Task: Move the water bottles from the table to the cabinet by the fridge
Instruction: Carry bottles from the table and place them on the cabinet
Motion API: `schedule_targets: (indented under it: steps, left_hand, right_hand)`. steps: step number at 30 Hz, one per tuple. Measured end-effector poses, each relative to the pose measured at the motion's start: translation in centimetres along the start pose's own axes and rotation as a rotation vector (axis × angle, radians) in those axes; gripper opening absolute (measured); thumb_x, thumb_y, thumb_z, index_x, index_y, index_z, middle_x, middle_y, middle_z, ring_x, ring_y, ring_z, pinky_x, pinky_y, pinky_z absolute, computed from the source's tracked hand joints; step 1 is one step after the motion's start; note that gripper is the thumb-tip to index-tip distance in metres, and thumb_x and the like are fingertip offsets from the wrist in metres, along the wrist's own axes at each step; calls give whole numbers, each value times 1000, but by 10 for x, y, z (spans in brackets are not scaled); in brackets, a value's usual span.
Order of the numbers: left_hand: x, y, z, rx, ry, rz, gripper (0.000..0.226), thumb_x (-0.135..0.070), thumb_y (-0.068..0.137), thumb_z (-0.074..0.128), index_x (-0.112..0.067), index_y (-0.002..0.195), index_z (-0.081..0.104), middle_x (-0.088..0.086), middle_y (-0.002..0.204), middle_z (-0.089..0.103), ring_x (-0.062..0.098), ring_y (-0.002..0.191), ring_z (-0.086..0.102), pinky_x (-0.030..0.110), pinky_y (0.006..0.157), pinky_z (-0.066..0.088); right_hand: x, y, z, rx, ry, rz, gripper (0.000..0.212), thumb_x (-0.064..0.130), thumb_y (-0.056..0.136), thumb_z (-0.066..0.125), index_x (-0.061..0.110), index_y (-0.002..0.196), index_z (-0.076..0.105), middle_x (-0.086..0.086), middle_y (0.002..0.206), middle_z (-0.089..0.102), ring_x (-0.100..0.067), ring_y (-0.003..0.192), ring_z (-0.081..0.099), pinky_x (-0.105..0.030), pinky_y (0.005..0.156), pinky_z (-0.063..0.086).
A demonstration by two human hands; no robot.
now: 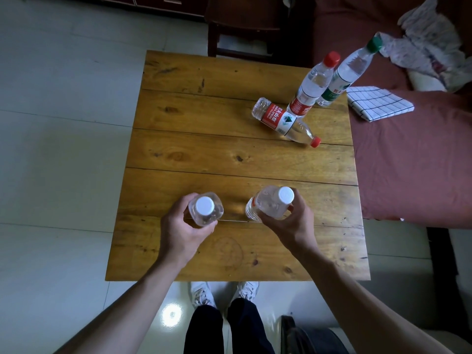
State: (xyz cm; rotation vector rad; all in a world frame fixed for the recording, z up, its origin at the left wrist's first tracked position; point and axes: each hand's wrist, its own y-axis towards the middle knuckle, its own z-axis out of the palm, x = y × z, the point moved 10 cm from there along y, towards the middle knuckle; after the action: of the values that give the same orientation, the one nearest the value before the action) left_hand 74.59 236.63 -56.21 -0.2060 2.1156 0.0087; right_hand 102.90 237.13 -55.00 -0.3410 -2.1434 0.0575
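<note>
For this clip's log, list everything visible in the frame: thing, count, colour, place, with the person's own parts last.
white-capped bottles: 2, clear, near table edge, one in each hand
red-capped bottles: 2, clear with red labels, far right of table; one upright, one lying
green-capped bottle: 1, clear, green label, far right corner, upright
table: 1, brown wood, centre
checked cloth: 1, white with dark lines, on the red cover
red cover: 1, right of table
chair: 1, dark wood, behind table
crumpled fabric: 1, pale, top right
shoes: 2, white, on floor
left hand: grips one bottle
right hand: grips the other
</note>
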Motion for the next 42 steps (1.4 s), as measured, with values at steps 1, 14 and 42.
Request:
schedule_targets:
  steps: [1,14,42]
  left_hand:
    - [-1,2,-2,-3,-5,-5,65,-17,54,97,-11,112,67,-4,101,70,9,90,63,31,78,58]
    - [-146,27,-75,-55,-160,120,63,-27,59,95,-19,114,66,-7,104,71,11,97,65,23,82,54]
    - [-462,48,-253,-154,-277,465,44,-42,62,91,-24,97,70,-13,86,73,-5,80,68,14,66,51]
  right_hand:
    - [3,0,-2,-1,-4,0,56,46,57,89,33,103,58,16,96,68,-5,90,64,-36,78,58]
    - [147,-4,-104,-142,177,-185,67,30,59,96,21,114,58,8,105,68,-11,98,67,-30,81,58]
    - [443,-47,-316,-400,206,-589,47,27,66,90,16,102,62,1,93,69,-13,82,69,-28,70,61]
